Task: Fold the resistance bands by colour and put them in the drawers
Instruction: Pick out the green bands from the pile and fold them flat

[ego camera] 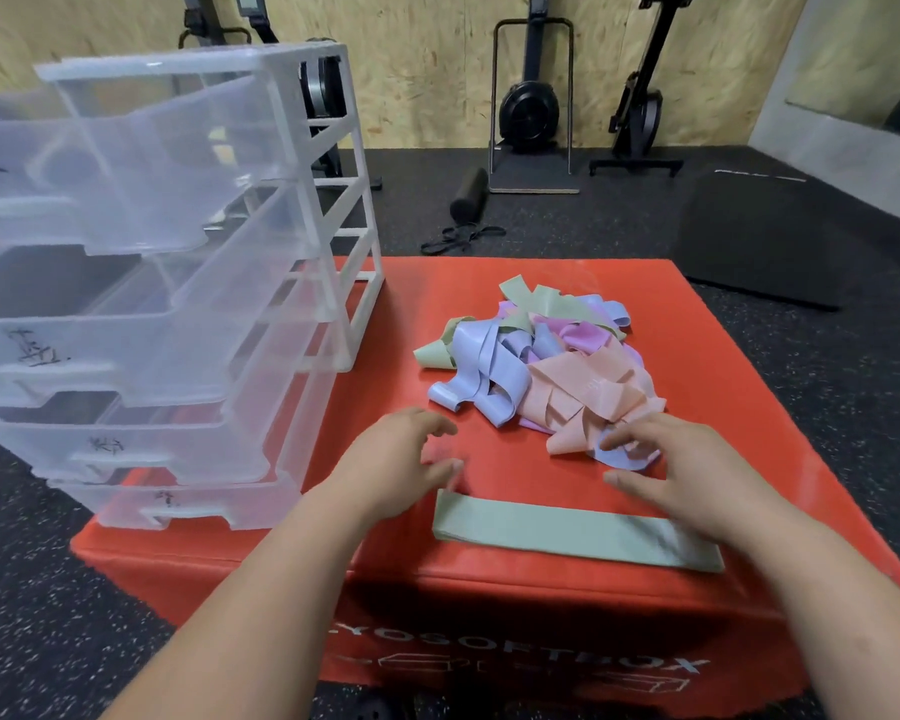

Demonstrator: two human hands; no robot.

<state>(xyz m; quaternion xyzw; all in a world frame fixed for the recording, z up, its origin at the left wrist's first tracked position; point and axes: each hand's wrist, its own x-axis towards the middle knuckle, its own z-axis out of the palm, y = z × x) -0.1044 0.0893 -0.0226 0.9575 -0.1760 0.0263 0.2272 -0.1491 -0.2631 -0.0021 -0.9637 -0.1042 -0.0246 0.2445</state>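
Head view | flat sage-green rubber loop band [578,535] lies straightened at near edge of red padded vinyl box [723,356], seemingly laid out for folding | left hand [401,459], right hand [697,475] poised just beyond, palms down, each grip apart, empty | right fingertips reach tangled pile of green, lilac, pink, peach bands [541,356] | clear plastic drawer tower [152,304] on the left, drawers pulled out to receive bands

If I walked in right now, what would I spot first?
Probably the big red box in the middle, with a tangled pile of bands on top, purple, pink, peach and green. One green band lies flat near the front edge, close to the person's left hand and right hand, both open. On the box's left side stands a clear set of drawers, pulled out.
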